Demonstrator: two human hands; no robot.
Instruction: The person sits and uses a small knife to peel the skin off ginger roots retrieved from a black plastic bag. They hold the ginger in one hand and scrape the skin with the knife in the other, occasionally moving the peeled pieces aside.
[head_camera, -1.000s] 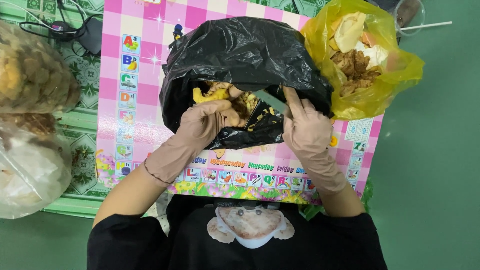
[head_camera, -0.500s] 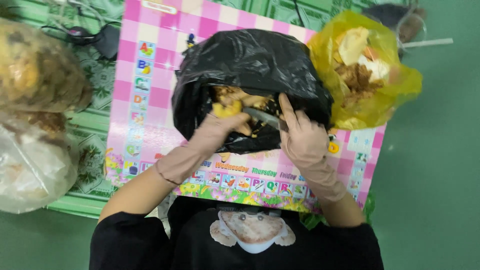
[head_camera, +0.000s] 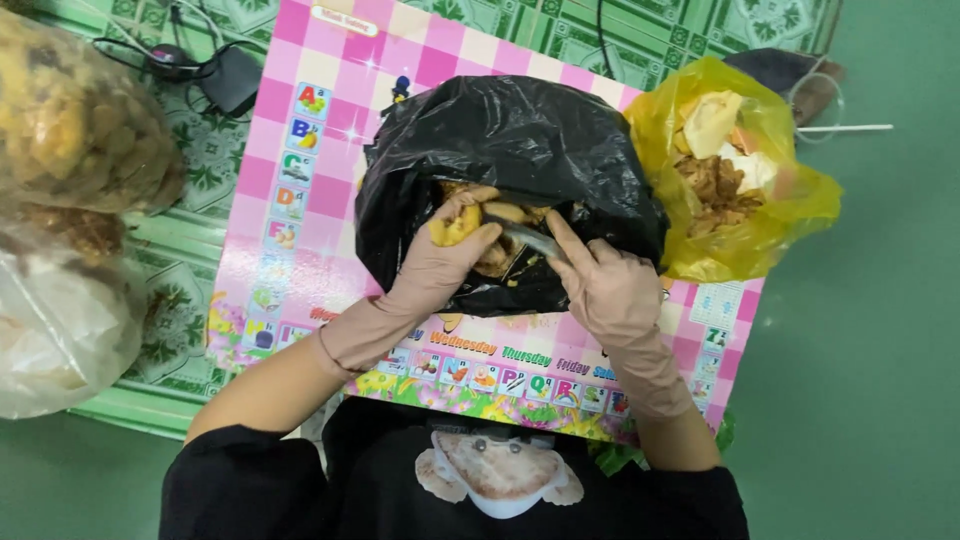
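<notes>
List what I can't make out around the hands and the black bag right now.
Head view only:
- Black bag: its depth is hidden by folded plastic and both hands.
- Knife: handle covered by the right hand.
- Yellow piece: partly wrapped by the left hand; kind unclear.
- Clear bags: cut off at the left edge.

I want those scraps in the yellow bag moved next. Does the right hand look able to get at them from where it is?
Probably yes. The yellow bag lies open-topped just beside the black bag, close to the right hand, with nothing between them. But that hand holds a knife, so it isn't free.
</notes>
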